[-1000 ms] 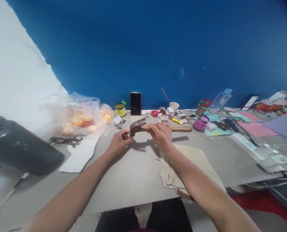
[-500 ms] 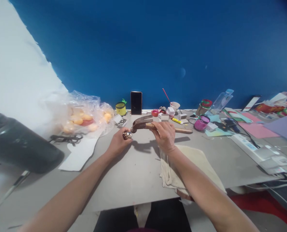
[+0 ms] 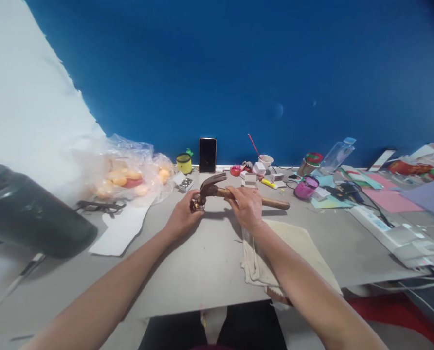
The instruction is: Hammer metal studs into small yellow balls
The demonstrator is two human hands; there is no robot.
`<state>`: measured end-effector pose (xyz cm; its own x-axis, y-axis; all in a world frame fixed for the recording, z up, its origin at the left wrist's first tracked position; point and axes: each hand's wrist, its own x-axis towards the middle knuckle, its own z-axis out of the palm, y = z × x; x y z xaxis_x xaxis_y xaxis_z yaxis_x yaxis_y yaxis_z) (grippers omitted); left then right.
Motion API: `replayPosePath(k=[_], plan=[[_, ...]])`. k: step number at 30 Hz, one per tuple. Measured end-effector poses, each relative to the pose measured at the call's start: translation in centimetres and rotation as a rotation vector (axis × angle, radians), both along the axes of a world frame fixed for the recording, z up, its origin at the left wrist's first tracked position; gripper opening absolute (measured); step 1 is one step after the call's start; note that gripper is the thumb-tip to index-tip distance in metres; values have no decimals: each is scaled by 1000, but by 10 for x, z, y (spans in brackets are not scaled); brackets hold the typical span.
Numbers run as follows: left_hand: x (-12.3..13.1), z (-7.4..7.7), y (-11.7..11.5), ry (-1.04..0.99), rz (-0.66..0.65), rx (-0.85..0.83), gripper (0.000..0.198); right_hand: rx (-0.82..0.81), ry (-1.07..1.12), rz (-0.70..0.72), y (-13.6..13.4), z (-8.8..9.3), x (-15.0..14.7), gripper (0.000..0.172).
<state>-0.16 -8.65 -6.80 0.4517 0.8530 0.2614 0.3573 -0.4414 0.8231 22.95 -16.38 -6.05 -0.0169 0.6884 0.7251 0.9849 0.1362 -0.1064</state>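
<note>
My right hand is closed around the wooden handle of a claw hammer, close behind its dark metal head. The hammer's face rests on a small shiny metal piece on the grey table. My left hand pinches that small piece from the left and holds it in place. A cream cloth lies under my right forearm.
A clear plastic bag of orange and yellow things sits at the left, with a phone propped against the blue wall. A yellow cup, small boxes, a pink container, coloured papers and a power strip crowd the right. A black rounded object is at near left.
The hammer head was lifted a little above the small metal piece half a second ago and has come back down onto it. My left hand stays on the piece.
</note>
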Motion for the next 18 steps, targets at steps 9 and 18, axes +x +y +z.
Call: replayPosePath(k=[9,18], plan=[[1,-1,0,-50,-2,0,66,38,37,-18,-2,2,2,27],[1,0,-1,25,36,6,63,32,14,1,-3,3,0,30]])
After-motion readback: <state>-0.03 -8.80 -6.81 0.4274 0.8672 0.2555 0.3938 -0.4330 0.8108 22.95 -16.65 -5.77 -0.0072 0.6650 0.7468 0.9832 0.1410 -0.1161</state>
